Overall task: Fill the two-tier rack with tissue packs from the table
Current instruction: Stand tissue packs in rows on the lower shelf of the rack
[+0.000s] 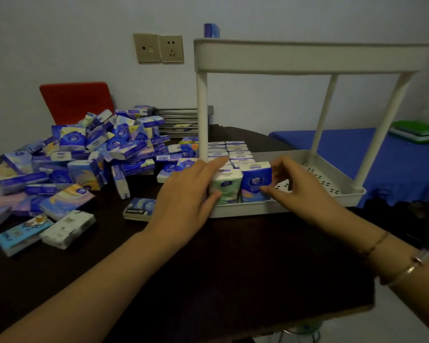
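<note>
A white two-tier rack [315, 56] stands on the dark table [233, 268]. Its lower tray [332, 179] holds two rows of upright tissue packs [233, 151] along the left side. At the front of these rows, my left hand [191, 191] grips a pale green pack [227, 186], thumb on its front face. Beside it stands a blue pack [254, 183], which my right hand [300, 186] pinches with thumb and fingers. One blue pack [211, 30] sticks up from the top tier. A big pile of loose packs [84, 157] covers the table's left half.
A red chair back [76, 101] stands behind the pile, below wall sockets [159, 48]. A metal rail rack [178, 121] lies behind the white rack. To the right is a blue-covered surface [394, 164] with green books [416, 131]. The lower tray's right part is bare.
</note>
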A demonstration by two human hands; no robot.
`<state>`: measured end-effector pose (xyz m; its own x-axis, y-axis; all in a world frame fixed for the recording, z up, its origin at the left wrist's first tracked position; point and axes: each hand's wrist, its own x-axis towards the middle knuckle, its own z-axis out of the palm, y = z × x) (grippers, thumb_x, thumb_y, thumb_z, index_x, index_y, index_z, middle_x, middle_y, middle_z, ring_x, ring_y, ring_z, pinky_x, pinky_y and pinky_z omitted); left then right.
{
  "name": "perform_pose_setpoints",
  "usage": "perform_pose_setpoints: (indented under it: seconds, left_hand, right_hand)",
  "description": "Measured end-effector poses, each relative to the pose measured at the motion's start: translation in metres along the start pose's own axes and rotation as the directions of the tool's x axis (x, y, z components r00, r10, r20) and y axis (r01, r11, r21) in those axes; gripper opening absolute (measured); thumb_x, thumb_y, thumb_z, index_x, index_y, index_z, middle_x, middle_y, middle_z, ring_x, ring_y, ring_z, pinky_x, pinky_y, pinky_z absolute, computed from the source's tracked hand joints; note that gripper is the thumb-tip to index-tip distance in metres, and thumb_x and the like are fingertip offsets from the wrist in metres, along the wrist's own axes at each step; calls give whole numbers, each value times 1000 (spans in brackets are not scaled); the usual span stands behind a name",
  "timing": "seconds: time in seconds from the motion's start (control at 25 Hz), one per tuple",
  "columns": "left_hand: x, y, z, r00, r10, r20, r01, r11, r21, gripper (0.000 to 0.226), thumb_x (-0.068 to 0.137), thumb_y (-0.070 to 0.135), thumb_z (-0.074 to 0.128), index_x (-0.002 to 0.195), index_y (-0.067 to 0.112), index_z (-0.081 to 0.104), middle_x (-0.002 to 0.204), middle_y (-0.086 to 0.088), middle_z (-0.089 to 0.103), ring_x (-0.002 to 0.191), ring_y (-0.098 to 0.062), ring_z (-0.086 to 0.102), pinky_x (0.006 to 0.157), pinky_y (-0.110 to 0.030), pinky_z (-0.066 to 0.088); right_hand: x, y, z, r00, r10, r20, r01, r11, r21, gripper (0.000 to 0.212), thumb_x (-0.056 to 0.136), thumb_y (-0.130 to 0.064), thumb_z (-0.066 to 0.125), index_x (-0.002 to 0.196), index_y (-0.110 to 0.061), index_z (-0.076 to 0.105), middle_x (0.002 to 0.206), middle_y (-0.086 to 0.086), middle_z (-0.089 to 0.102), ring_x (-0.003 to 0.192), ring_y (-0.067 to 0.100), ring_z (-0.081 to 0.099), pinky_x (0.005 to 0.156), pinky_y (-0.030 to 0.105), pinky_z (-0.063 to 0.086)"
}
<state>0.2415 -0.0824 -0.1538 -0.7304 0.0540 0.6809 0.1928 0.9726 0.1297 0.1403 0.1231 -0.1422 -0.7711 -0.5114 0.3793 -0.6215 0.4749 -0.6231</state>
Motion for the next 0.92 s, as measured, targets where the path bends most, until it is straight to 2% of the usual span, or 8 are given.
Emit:
perform_pose_setpoints:
  seconds: [0.12, 0.28, 0.44, 0.6, 0.68, 0.76, 0.84, 0.92]
  left_hand:
    - [-1, -4, 5, 990, 137, 33, -140, 940, 310, 59, 81, 28, 68, 134, 25, 44, 114, -5, 56, 97, -25, 54, 79, -40, 47]
    - [5, -2, 6, 984, 175, 26, -172, 913, 371, 56, 72, 30, 76, 124, 22, 54, 134, -6, 53, 120, -30, 41, 96, -47, 40]
    - [12, -4, 4, 977, 206, 53, -209, 891, 404, 56, 69, 32, 76, 120, 20, 57, 130, -4, 59, 133, -29, 36, 102, -42, 21]
    - [16, -12, 2, 966, 202, 162, -259, 802, 538, 48, 67, 39, 73, 107, 14, 63, 125, -14, 61, 139, -30, 29, 109, -47, 11]
    - [14, -15, 1, 949, 206, 240, -311, 751, 583, 43, 74, 38, 66, 111, 15, 63, 126, -14, 61, 139, -30, 22, 111, -50, 4]
    - [11, -15, -1, 939, 188, 289, -329, 741, 586, 49, 84, 35, 54, 129, 18, 52, 141, -11, 49, 140, -31, 3, 110, -52, -14]
    - [10, -17, 4, 931, 159, 329, -331, 750, 573, 60, 93, 32, 45, 147, 25, 21, 157, -6, 20, 136, -28, -25, 99, -50, -33]
    - [12, -14, 3, 924, 105, 368, -313, 760, 569, 68, 97, 31, 41, 149, 29, -1, 159, -3, 5, 130, -25, -37, 93, -49, -39]
  right_hand:
    - [-1, 1, 4, 1000, -15, -13, 14, 996, -86, 38, 83, -30, 67, 109, -31, 39, 96, -22, 46, 81, -10, 52, 58, 8, 38]
    - [-2, -2, 6, 989, -148, 0, 144, 963, -226, 72, 85, -31, 64, 141, -41, 20, 121, -16, 39, 89, -2, 54, 64, 10, 42]
    - [0, 0, 5, 972, -232, 37, 229, 898, -377, 58, 88, -34, 58, 139, -37, 30, 134, -4, 39, 115, 8, 47, 80, 17, 45]
    - [0, 1, 10, 963, -264, 52, 258, 849, -461, 56, 87, -37, 60, 137, -32, 35, 133, -4, 43, 119, 10, 46, 87, 21, 41]
    - [0, 0, 12, 961, -270, 55, 262, 833, -488, 55, 87, -38, 60, 136, -31, 36, 135, -3, 42, 120, 11, 45, 88, 23, 42]
    - [0, -2, 15, 962, -266, 65, 263, 835, -483, 54, 87, -38, 59, 136, -30, 37, 138, -4, 40, 123, 11, 43, 91, 24, 42]
    - [-1, -3, 18, 959, -270, 81, 274, 829, -487, 49, 90, -40, 54, 135, -29, 40, 140, -5, 41, 126, 10, 41, 95, 23, 39]
    - [-3, -6, 18, 960, -272, 69, 271, 835, -479, 42, 93, -42, 49, 132, -28, 45, 137, -5, 48, 123, 10, 44, 94, 20, 35]
